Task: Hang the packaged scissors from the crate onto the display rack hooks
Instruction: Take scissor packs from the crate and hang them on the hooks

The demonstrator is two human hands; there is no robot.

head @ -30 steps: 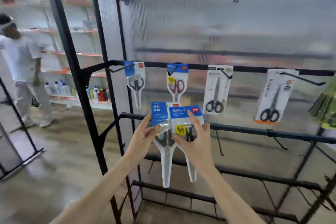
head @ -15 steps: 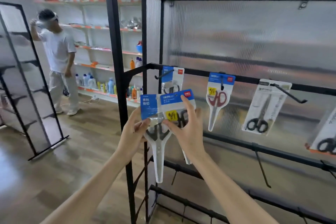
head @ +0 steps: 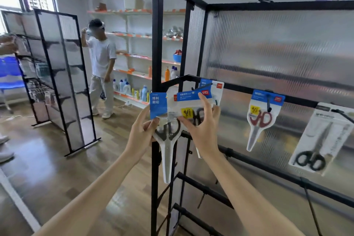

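Holding two packs of scissors up by the rack (head: 156,63), the person looks set to hang one. The left hand (head: 141,132) pinches the left pack (head: 162,120) so it hangs straight down. The right hand (head: 203,126) grips the right pack (head: 191,103) by its blue top, likely to aim its hole at the hook (head: 207,83) just behind. One pack (head: 217,90) hangs there already. Two more packs (head: 262,119) hang further right. No crate shows. Far off, another person (head: 100,63) stands at shelves (head: 134,33).
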